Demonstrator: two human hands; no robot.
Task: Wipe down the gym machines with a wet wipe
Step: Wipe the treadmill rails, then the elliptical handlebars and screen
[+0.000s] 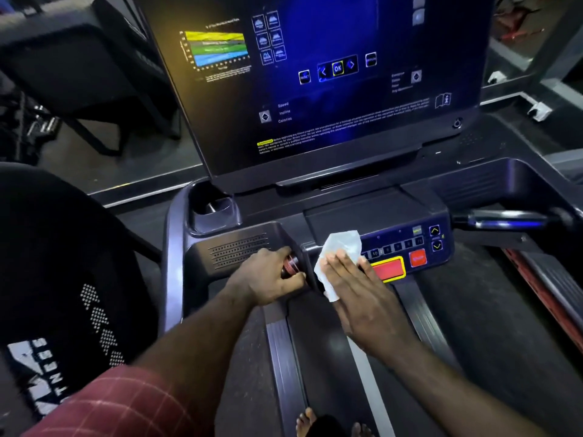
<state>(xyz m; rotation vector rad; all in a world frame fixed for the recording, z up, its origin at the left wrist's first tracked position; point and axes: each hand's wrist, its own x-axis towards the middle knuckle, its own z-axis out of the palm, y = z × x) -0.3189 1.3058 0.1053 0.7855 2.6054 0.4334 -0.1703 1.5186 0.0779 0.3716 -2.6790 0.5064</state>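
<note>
Mid-wipe at the left edge of the control panel [407, 247]: wet wipe [339, 253] spread there, pinned under the flat, straight fingers of the right hand [362, 298]; left hand [271, 275] clamped round the ringed grip [291, 263] just beside, bracing. Best done with light, even pressure in overlapping passes rightward, going easy over the yellow-framed key [388, 269] and red stop button [418, 258] so as not to trigger either; open room toward the panel's right edge; upright screen [315, 89] close behind, cup holder [214, 209] at the far-left corner.

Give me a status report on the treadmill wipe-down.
Left hand grips the handlebar. Right hand flat, pressing the wet wipe on the control panel, left end. Red buttons right beside the wipe.
</note>
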